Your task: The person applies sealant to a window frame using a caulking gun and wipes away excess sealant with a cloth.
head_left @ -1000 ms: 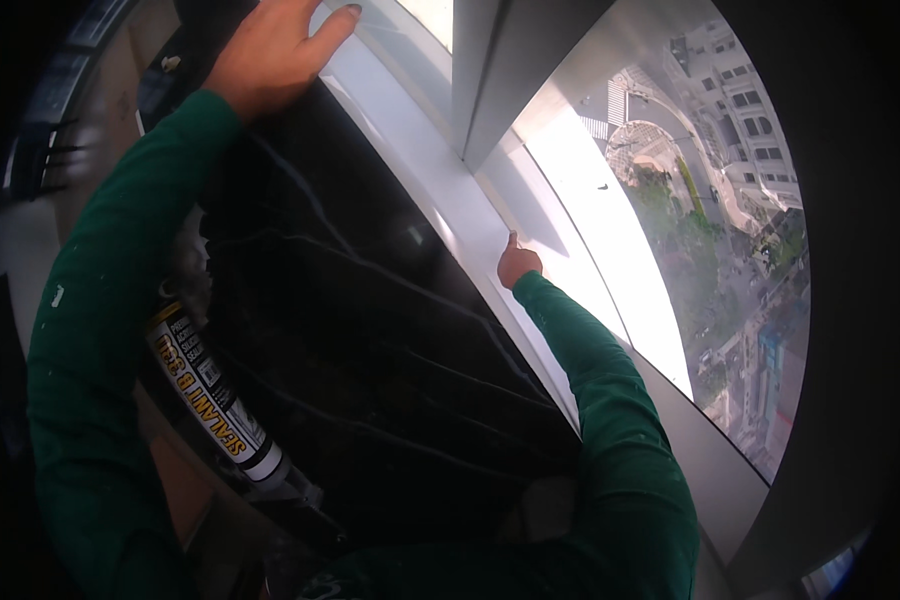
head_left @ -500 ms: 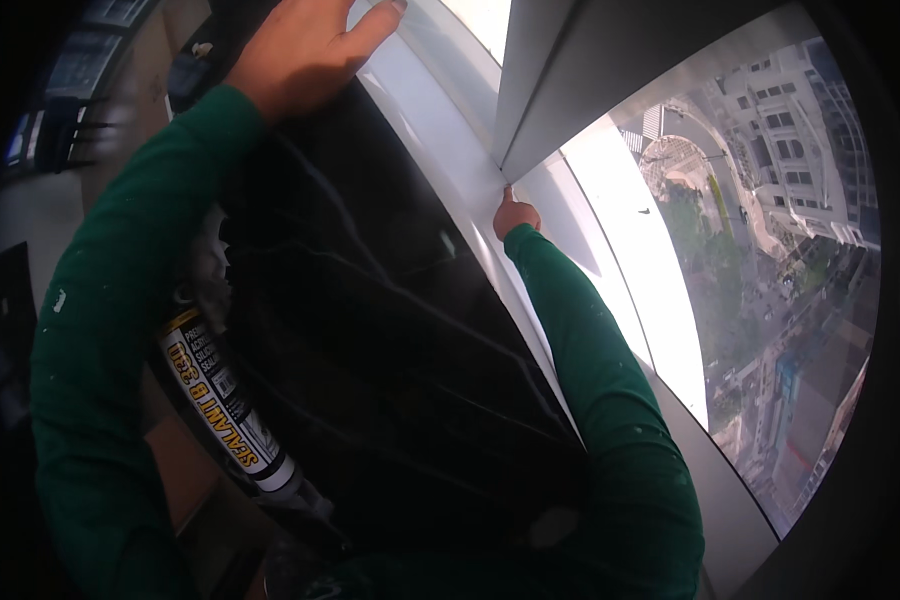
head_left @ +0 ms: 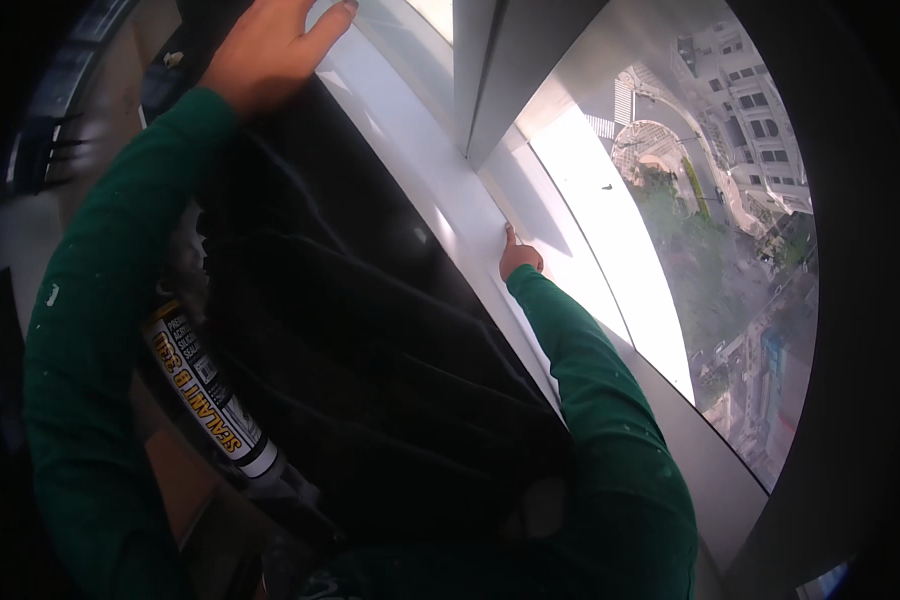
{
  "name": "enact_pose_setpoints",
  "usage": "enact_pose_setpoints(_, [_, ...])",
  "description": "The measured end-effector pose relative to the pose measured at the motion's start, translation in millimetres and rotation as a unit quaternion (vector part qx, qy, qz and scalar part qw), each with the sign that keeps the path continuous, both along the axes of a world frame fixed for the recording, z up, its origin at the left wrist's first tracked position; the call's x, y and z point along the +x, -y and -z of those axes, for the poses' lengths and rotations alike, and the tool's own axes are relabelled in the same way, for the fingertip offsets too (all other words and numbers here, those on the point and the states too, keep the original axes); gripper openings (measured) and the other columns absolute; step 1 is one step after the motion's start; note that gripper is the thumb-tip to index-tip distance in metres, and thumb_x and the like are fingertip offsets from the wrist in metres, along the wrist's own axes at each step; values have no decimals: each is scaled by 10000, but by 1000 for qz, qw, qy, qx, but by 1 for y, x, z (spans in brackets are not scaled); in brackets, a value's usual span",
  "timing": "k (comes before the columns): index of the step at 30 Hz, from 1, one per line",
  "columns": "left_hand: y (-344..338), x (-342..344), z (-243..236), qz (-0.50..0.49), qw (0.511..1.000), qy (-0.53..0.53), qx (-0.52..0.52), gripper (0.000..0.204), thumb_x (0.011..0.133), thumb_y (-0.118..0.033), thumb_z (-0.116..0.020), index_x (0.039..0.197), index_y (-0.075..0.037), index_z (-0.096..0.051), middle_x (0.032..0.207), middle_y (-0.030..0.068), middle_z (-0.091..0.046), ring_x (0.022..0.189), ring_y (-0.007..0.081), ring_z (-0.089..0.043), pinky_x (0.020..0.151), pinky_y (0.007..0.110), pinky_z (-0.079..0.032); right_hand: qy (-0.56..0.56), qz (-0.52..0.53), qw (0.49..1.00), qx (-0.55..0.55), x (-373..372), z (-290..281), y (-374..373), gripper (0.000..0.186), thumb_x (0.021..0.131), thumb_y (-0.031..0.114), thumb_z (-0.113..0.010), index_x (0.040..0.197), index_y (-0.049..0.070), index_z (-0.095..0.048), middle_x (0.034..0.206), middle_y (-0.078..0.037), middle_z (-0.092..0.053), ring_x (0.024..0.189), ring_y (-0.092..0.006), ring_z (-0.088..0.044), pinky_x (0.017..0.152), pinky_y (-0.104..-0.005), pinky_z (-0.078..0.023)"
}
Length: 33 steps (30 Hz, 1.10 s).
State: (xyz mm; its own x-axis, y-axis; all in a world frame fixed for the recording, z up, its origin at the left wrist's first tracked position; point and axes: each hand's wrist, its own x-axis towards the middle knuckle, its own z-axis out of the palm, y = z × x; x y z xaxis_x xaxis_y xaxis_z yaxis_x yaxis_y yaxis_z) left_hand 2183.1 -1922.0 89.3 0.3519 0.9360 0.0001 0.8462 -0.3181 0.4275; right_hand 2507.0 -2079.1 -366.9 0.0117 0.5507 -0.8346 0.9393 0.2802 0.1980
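Observation:
My left hand [head_left: 270, 50] leans at the far end of a glossy black slab [head_left: 320, 280], thumb stretched toward the white sill [head_left: 440, 190]. Its other fingers are partly cut off by the upper picture edge; I see nothing held. My right hand [head_left: 521, 255] touches the sill with its index fingertip, near the joint along the window side; the other fingers are curled and hold nothing visible. A sealant cartridge [head_left: 210, 390] with a dark, white and yellow label lies along the slab's left side, beside my left forearm. Its ends are in shadow.
A grey window post [head_left: 500, 80] rises from the sill just beyond my right hand. The glass [head_left: 660, 230] on the right gives onto a street and buildings far below. At the left, a brown surface [head_left: 180, 480] shows low down.
My right fingertip has slid along the sill from the foot of the post toward me. My left hand stays at the slab's far end, while the whole view has shifted slightly.

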Motion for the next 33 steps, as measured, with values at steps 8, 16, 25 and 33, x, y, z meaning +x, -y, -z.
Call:
enact_pose_setpoints(8, [6,-19,16,13,991,-50,126,347,1014,-216,-516,1277,-28,-641,1263,242,-636,1184,412,-584,1046,479,-448,29,17,998,-54,42,-14,37,991,923,164,-551,1664,152,106,956,-153,-760,760,-298,-746,551,-473,-577])
enact_pose_setpoints(16, [3,-22,23,-39,988,-111,100,403,1026,-237,-511,1358,-25,-594,1354,237,-593,1277,400,-556,1125,484,-398,6,85,987,-136,130,-60,116,712,997,176,-382,1652,34,-143,1281,-249,-686,1113,-362,-708,915,-465,-576])
enact_pose_setpoints(25, [-19,-33,56,-3,990,-12,142,406,1041,-273,-514,1364,-35,-580,1453,190,-549,1348,401,-511,1136,423,-388,-130,393,877,-243,222,-165,133,697,948,100,-469,1623,56,-300,1026,-126,-732,713,-224,-671,673,-376,-591])
enact_pose_setpoints(33, [-13,-32,43,-29,990,-34,136,407,1030,-271,-517,1361,-39,-575,1465,193,-528,1347,415,-498,1128,446,-400,-480,751,439,-113,186,-338,100,559,1079,211,-530,1589,56,-362,809,-14,-588,587,-89,-439,557,-270,-438])
